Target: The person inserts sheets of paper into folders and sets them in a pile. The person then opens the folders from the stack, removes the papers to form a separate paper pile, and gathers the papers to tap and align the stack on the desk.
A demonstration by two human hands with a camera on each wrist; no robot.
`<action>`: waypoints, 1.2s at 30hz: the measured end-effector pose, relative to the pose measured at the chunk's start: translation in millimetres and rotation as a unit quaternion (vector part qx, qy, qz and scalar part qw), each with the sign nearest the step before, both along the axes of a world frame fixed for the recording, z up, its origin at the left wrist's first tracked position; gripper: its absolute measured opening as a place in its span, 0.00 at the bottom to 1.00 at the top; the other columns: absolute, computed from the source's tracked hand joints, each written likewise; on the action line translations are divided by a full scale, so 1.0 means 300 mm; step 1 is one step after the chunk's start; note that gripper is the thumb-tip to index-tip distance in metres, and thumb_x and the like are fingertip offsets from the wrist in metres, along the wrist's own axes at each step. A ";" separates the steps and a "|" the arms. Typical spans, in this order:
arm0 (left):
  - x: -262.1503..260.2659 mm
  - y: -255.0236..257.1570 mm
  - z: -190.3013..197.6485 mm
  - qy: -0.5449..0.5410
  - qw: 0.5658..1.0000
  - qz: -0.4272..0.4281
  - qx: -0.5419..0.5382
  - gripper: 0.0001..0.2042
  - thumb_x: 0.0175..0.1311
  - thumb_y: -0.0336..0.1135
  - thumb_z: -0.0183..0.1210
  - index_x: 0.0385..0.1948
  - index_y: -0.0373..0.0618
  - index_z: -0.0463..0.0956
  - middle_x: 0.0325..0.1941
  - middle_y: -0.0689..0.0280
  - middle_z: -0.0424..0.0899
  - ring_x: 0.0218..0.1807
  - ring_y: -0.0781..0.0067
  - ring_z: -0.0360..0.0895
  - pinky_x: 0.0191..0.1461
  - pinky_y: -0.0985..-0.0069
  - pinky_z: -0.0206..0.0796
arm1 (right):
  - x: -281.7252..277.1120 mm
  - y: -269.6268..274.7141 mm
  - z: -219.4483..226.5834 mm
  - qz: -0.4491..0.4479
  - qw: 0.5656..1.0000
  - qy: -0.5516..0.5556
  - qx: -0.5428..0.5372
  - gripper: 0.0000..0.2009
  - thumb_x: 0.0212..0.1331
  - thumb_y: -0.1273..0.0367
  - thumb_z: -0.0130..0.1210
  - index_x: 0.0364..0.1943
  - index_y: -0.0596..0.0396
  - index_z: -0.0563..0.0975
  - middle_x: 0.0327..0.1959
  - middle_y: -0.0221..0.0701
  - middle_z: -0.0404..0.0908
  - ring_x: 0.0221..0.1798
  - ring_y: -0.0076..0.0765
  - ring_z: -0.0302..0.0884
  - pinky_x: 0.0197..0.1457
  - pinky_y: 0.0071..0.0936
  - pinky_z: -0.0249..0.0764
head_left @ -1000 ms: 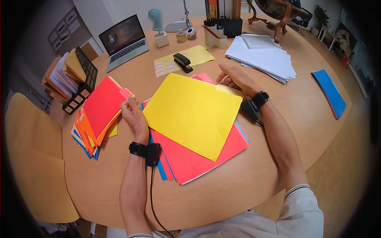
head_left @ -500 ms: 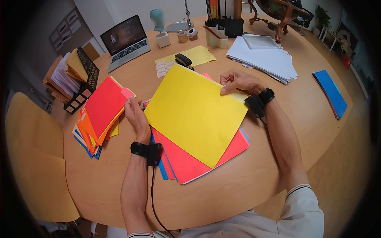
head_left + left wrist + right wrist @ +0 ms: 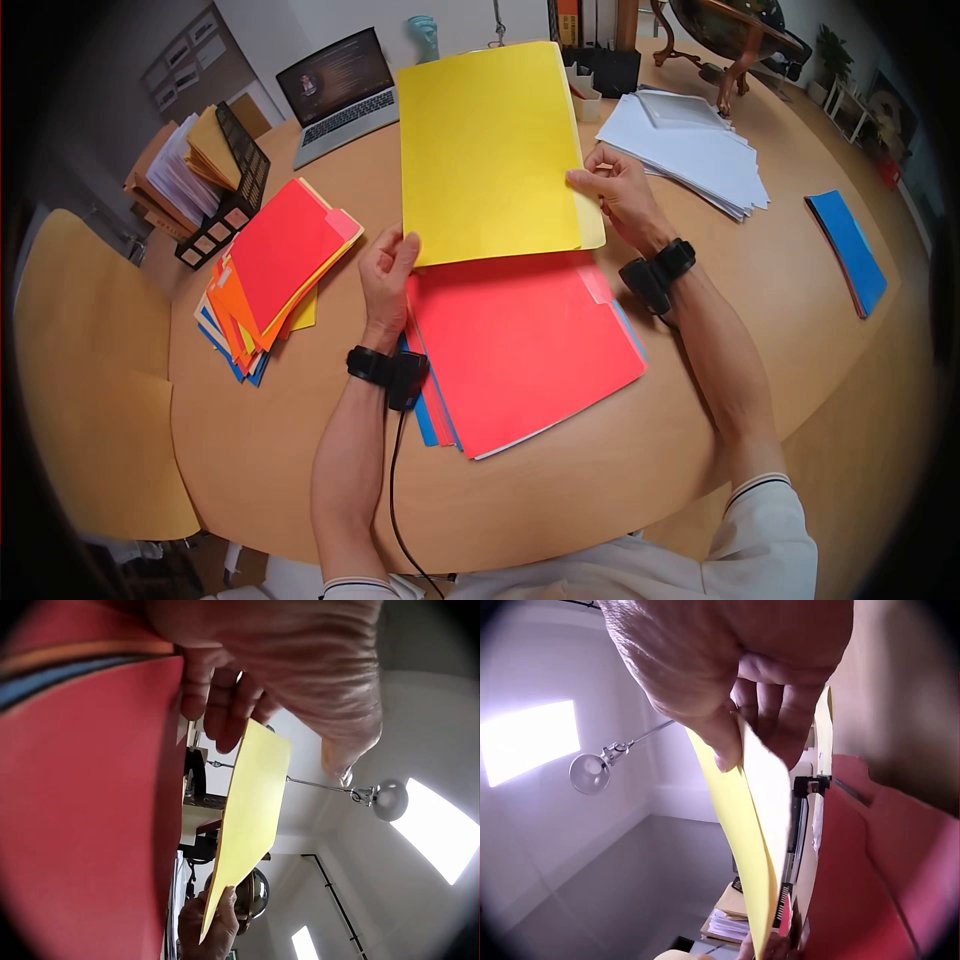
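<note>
A yellow folder (image 3: 485, 150) is raised upright above the desk, and its lower edge overlaps the back of a red folder (image 3: 530, 350) on a pile. On its right edge, my right hand (image 3: 628, 200) pinches it between thumb and fingers. The right wrist view shows the thumb on the yellow face and the fingers behind the pale flap (image 3: 769, 787). At the lower left corner is my left hand (image 3: 388, 285). In the left wrist view its fingers (image 3: 225, 712) are at the folder's corner, while the thumb stands apart from the sheet.
Left of the hands lies a fanned stack of coloured folders (image 3: 285, 260), with a file rack (image 3: 240, 180) and laptop (image 3: 345, 95) behind. White papers (image 3: 680, 150) lie at the back right, a blue folder (image 3: 848, 250) at far right. A globe stand (image 3: 735, 75) stands behind the papers.
The yellow folder has risen off the pile and turned upright, uncovering more of the red folder. My right hand went from unattached beside it to pinching its edge. The head view has shifted slightly.
</note>
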State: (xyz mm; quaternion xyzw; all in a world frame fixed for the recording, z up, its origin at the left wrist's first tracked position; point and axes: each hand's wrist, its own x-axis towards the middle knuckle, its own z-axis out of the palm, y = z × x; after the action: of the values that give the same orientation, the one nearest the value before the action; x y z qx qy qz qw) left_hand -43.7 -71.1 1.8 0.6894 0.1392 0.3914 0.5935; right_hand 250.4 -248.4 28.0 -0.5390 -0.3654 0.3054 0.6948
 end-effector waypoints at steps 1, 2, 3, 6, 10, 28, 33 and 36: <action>0.016 -0.002 -0.002 -0.003 0.999 0.016 0.047 0.16 0.77 0.37 0.54 0.58 0.35 0.72 0.39 0.67 0.84 0.36 0.83 0.79 0.39 0.84 0.72 | -0.007 0.005 -0.007 -0.002 0.999 -0.029 -0.017 0.09 0.62 0.70 0.67 0.32 0.53 0.76 0.32 0.28 0.83 0.30 0.19 0.80 0.32 0.16 0.72; 0.011 0.002 -0.006 -0.002 0.999 0.020 0.048 0.16 0.77 0.37 0.54 0.58 0.35 0.72 0.39 0.67 0.84 0.36 0.83 0.79 0.39 0.84 0.72 | -0.017 0.012 -0.014 -0.004 0.998 -0.058 -0.033 0.09 0.63 0.68 0.67 0.33 0.54 0.77 0.32 0.28 0.84 0.30 0.19 0.80 0.32 0.15 0.72; 0.005 0.004 -0.004 0.014 0.999 0.028 0.021 0.14 0.77 0.36 0.54 0.55 0.36 0.73 0.38 0.68 0.83 0.32 0.84 0.78 0.33 0.84 0.70 | -0.041 0.018 -0.008 0.000 0.998 -0.057 -0.033 0.09 0.63 0.68 0.67 0.33 0.54 0.77 0.32 0.28 0.84 0.30 0.19 0.80 0.32 0.15 0.72; 0.001 0.005 -0.004 0.010 0.997 0.080 -0.017 0.09 0.78 0.35 0.52 0.48 0.39 0.73 0.35 0.68 0.82 0.24 0.87 0.74 0.21 0.85 0.62 | -0.099 0.024 0.012 0.011 1.000 -0.003 0.007 0.08 0.64 0.66 0.66 0.39 0.55 0.79 0.33 0.29 0.84 0.28 0.18 0.79 0.29 0.15 0.72; -0.018 0.032 0.002 -0.066 0.965 0.250 -0.050 0.07 0.79 0.35 0.51 0.46 0.42 0.72 0.32 0.68 0.81 0.22 0.85 0.73 0.19 0.85 0.61 | -0.082 0.020 -0.015 0.019 0.998 -0.037 -0.046 0.11 0.65 0.65 0.65 0.43 0.58 0.81 0.32 0.29 0.84 0.28 0.17 0.78 0.26 0.15 0.71; -0.441 0.421 0.015 0.113 0.599 0.764 0.214 0.17 0.68 0.28 0.62 0.56 0.33 0.74 0.51 0.54 0.81 0.56 0.60 0.77 0.62 0.67 0.68 | 0.012 0.014 -0.100 0.033 0.976 -0.174 -0.125 0.08 0.50 0.75 0.65 0.36 0.59 0.85 0.32 0.28 0.85 0.32 0.21 0.80 0.31 0.22 0.74; -0.304 0.325 0.047 0.011 0.763 0.583 0.279 0.13 0.70 0.33 0.62 0.50 0.35 0.79 0.53 0.58 0.83 0.56 0.61 0.78 0.64 0.68 0.66 | 0.008 0.006 -0.076 0.053 0.977 -0.151 -0.141 0.11 0.47 0.77 0.64 0.37 0.60 0.84 0.34 0.30 0.85 0.34 0.22 0.80 0.33 0.22 0.74; -0.166 0.197 0.062 0.071 0.906 0.354 0.221 0.12 0.70 0.35 0.62 0.46 0.35 0.81 0.50 0.60 0.84 0.55 0.67 0.78 0.61 0.71 0.67 | 0.015 0.001 -0.075 0.067 0.977 -0.147 -0.136 0.13 0.45 0.78 0.65 0.38 0.60 0.83 0.36 0.30 0.85 0.35 0.23 0.80 0.34 0.22 0.74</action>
State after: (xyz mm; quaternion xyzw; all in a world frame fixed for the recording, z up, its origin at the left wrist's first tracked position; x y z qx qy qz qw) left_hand -93.4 -12.1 20.3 0.7341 0.3258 0.5466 0.2369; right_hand 254.9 -248.2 5.5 -0.6418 -0.4539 0.3159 0.5314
